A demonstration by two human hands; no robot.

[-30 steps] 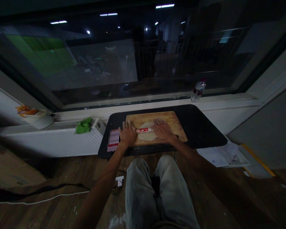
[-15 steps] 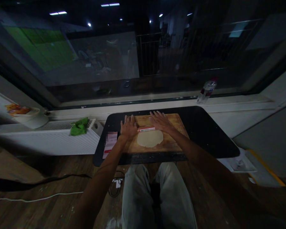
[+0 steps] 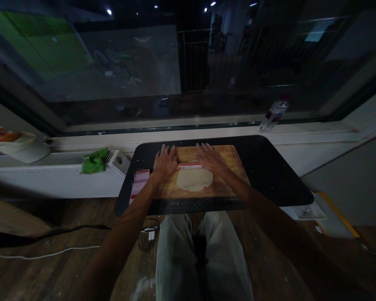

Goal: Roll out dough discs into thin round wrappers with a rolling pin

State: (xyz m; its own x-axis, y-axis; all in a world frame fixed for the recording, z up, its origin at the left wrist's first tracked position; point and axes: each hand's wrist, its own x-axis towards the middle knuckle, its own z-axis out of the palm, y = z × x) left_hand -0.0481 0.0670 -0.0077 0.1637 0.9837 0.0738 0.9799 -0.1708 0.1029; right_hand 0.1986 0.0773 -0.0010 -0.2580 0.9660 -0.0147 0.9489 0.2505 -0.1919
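Note:
Both palms press on the ends of a rolling pin with a white-and-red label (image 3: 190,166) showing along its middle. My left hand (image 3: 166,161) lies flat over the left end, fingers stretched forward and not wrapped round it. On the right end rests my right hand (image 3: 209,157), also open, its fingers pointing away from me. The pin's ends are hidden under the hands. A pale, flattened oval of dough (image 3: 194,180) spreads on the near side of the pin. Beneath it is a wooden board (image 3: 230,184) dusted with flour.
The board lies on a black tabletop (image 3: 269,175). A pink-and-white packet (image 3: 140,182) sits left of the board. On the windowsill stands a clear bottle (image 3: 274,113). A green cloth (image 3: 95,161) and a white tub (image 3: 21,148) are on the radiator (image 3: 65,179). Cables (image 3: 148,238) lie on the floor.
The view has shifted slightly, so the table sits a little higher and further left in the picture. Both hands stay flat on the rolling pin; its label looks more level.

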